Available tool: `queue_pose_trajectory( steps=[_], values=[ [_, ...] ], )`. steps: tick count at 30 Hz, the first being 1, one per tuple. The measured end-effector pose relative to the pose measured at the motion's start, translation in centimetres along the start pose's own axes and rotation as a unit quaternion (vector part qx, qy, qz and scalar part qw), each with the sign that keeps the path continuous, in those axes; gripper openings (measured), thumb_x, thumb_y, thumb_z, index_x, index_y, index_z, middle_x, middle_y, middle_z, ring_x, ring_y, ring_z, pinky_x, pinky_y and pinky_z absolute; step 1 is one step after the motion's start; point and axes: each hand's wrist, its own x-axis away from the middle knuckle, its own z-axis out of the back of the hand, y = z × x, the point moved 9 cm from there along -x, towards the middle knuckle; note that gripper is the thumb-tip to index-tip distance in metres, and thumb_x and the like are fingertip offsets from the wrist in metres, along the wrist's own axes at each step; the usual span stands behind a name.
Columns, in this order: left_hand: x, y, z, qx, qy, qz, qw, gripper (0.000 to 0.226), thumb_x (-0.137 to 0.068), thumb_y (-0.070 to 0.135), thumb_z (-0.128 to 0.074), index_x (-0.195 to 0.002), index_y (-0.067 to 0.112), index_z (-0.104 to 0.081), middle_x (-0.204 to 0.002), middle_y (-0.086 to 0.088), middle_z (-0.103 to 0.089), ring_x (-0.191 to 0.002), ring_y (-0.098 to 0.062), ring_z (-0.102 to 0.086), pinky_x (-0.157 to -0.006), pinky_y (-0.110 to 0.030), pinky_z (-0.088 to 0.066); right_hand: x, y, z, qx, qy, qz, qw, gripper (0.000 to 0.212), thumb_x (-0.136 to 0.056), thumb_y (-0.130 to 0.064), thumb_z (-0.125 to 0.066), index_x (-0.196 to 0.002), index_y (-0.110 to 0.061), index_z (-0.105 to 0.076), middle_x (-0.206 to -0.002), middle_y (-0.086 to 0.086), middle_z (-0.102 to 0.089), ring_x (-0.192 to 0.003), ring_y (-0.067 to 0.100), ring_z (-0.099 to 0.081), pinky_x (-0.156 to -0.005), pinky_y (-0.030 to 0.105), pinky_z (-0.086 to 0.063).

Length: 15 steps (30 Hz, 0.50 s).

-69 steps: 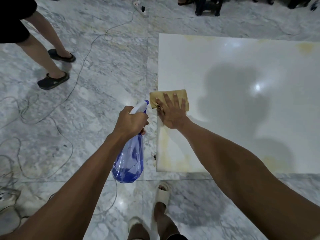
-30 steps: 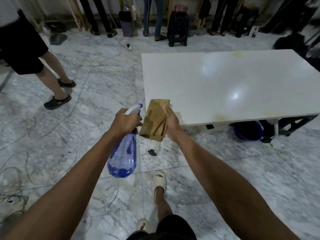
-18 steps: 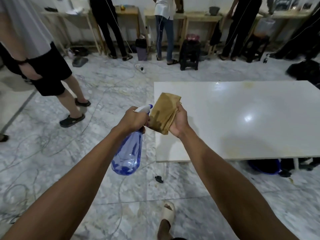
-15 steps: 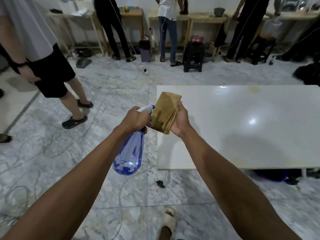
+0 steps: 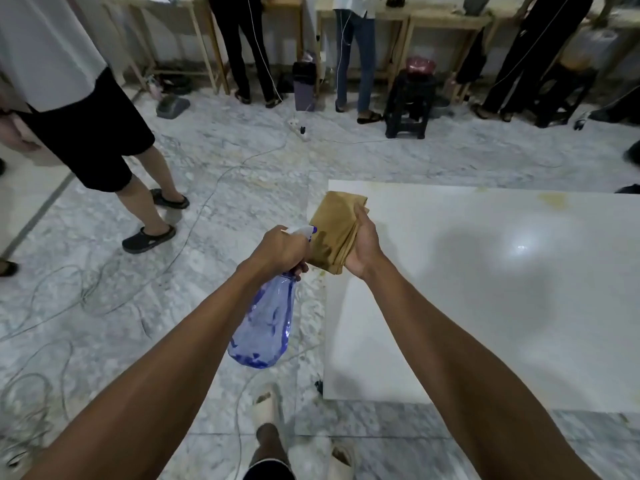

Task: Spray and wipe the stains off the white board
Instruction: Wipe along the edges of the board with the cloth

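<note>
The white board (image 5: 485, 289) lies flat at the right, glossy, with a yellowish stain (image 5: 556, 199) near its far edge. My left hand (image 5: 280, 252) grips the head of a blue see-through spray bottle (image 5: 266, 327), its nozzle aimed at a folded tan cloth (image 5: 334, 230). My right hand (image 5: 363, 247) holds that cloth up in the air over the board's left edge, off the surface.
Marble floor with loose cables (image 5: 194, 220) running across the left. A person in black shorts (image 5: 100, 133) stands at left; several people stand at wooden benches along the back. A black stool (image 5: 408, 105) and a power strip (image 5: 298, 128) sit beyond the board.
My right hand lifted the cloth off the board's left edge and now holds it up beside the bottle's nozzle. My view rose from the board toward the room.
</note>
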Motion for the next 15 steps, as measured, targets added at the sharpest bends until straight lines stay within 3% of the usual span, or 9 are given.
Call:
queue_pose_trajectory(
  steps=[5,7,9,11,13,15],
  values=[
    [-7.9,0.4,2.2,0.032,0.020,-0.004,0.999,0.032,-0.094,0.028,-0.058,-0.083,-0.002,-0.062,-0.075,-0.022,-0.064,-0.041,-0.020,-0.057,-0.042,-0.024,-0.044,-7.1,2.5,2.6,0.126,0.057,-0.065,0.988,0.054,-0.102,-0.051,-0.042,-0.129,-0.008,-0.057,-0.124,0.015,-0.068,-0.111,0.030,-0.067,-0.100,0.047,-0.051],
    [-11.7,0.8,3.2,0.033,0.014,-0.005,0.999,0.032,-0.096,0.025,-0.058,-0.096,-0.007,-0.065,-0.079,-0.022,-0.065,-0.036,-0.016,-0.054,-0.040,-0.022,-0.043,-10.4,1.6,3.8,0.225,0.096,-0.060,0.968,0.050,-0.103,-0.049,-0.039,-0.129,-0.010,-0.055,-0.122,0.012,-0.067,-0.102,0.025,-0.068,-0.090,0.039,-0.056],
    [-16.0,1.4,4.4,0.023,0.005,-0.009,1.000,0.029,-0.096,0.023,-0.058,-0.095,-0.005,-0.066,-0.080,-0.022,-0.066,-0.040,-0.019,-0.054,-0.041,-0.022,-0.044,-14.5,-1.3,3.7,0.335,0.122,0.006,0.934,0.049,-0.102,-0.052,-0.040,-0.125,-0.012,-0.056,-0.114,0.005,-0.065,-0.096,0.018,-0.064,-0.082,0.029,-0.054],
    [-20.4,1.8,5.3,0.025,-0.005,-0.007,1.000,0.026,-0.096,0.027,-0.059,-0.088,0.002,-0.065,-0.079,-0.021,-0.064,-0.043,-0.022,-0.055,-0.041,-0.021,-0.043,-18.9,-5.5,2.1,0.472,0.120,0.110,0.866,0.043,-0.099,-0.059,-0.039,-0.124,-0.026,-0.054,-0.118,-0.004,-0.056,-0.105,0.015,-0.054,-0.089,0.027,-0.041],
    [-25.1,1.9,5.9,0.025,-0.012,-0.010,1.000,0.029,-0.096,0.027,-0.060,-0.086,0.001,-0.065,-0.078,-0.019,-0.063,-0.046,-0.022,-0.054,-0.040,-0.020,-0.042,-24.1,-8.9,0.3,0.595,0.110,0.184,0.775,0.039,-0.105,-0.046,-0.033,-0.139,-0.033,-0.047,-0.138,-0.002,-0.054,-0.121,0.021,-0.054,-0.096,0.029,-0.036],
    [-29.2,1.1,6.0,0.016,-0.019,-0.012,1.000,0.034,-0.096,0.027,-0.060,-0.083,-0.005,-0.063,-0.078,-0.018,-0.062,-0.046,-0.022,-0.053,-0.040,-0.018,-0.041,-30.1,-10.8,-0.2,0.710,0.127,0.204,0.662,0.043,-0.109,-0.033,-0.027,-0.152,-0.032,-0.032,-0.151,0.006,-0.046,-0.131,0.029,-0.048,-0.104,0.044,-0.035]
  ],
)
